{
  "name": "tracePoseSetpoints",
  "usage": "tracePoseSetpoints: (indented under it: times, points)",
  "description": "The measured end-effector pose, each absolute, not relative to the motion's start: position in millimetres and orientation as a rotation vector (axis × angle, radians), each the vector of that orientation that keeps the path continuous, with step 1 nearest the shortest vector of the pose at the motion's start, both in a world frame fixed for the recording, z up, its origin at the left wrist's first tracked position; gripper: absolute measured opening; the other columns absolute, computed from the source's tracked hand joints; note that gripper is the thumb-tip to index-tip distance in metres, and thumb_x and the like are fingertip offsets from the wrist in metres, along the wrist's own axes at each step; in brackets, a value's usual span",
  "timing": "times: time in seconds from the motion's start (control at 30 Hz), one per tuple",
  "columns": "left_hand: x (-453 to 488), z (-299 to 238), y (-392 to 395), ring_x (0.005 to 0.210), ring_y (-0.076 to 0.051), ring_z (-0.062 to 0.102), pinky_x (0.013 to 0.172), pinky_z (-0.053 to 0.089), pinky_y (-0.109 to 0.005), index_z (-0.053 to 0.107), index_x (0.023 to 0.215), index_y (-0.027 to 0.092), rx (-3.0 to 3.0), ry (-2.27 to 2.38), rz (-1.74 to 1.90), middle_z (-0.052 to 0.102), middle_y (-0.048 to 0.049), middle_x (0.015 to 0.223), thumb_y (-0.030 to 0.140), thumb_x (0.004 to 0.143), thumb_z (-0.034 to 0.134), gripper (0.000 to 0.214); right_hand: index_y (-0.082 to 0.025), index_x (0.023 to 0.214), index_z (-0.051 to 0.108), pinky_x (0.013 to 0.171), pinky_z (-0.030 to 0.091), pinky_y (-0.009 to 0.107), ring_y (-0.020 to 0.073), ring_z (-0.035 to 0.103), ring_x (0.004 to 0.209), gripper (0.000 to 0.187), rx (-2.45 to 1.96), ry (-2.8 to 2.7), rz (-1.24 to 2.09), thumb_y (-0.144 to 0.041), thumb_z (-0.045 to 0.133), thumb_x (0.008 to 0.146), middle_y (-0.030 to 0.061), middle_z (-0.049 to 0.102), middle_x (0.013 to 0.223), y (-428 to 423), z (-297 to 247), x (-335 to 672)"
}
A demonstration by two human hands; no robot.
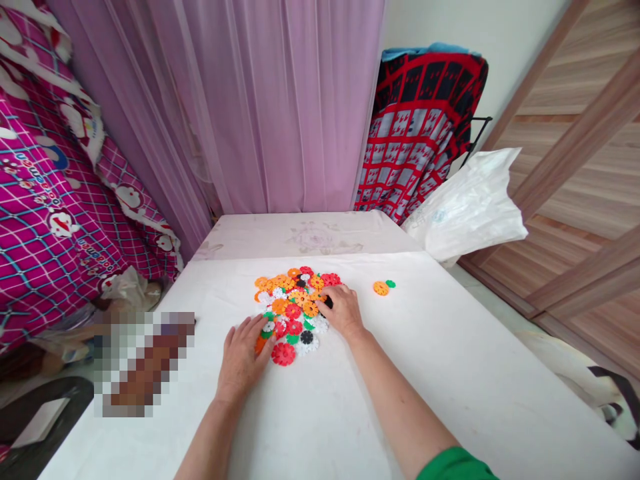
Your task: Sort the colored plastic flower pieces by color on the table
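Note:
A heap of notched plastic discs in orange, red, white, green and black lies on the white-covered table. At its left edge rests my left hand, fingers stretched and apart, touching the heap. An orange disc sits partly hidden between its thumb and index finger. Over the right side of the heap, my right hand has its thumb and index finger closed around an orange notched disc. A black disc shows beneath those fingers. Apart from the heap, to the right, an orange disc touches a green disc.
The white tablecloth covers the table, with a flowered strip at the far end. A white plastic bag stands by the right far corner. Purple curtains hang behind. A blurred-out patch covers the left edge.

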State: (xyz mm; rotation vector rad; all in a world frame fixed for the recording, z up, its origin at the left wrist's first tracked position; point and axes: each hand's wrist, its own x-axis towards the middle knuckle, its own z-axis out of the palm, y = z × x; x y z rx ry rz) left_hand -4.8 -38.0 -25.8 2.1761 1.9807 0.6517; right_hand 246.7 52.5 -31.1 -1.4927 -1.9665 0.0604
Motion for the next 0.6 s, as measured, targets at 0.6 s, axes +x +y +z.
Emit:
tracePoseSetpoints:
  times: [0.6]
  points:
    - [-8.9, -33.4, -36.8, 0.130, -0.026, 0.048, 0.111, 0.030, -0.052, 0.056, 0.129, 0.028, 2.186, 1.984, 0.721, 0.057, -0.0066, 0.137, 0.044, 0.089, 0.045, 0.044, -0.020, 0.102, 0.059, 0.083, 0.034, 0.037, 0.0263, 0.054, 0.095, 0.030, -1.808, -1.339, -0.260, -0.038, 0.057, 0.079, 0.0099, 0.068, 0.101, 38.9, -40.8, 352.3]
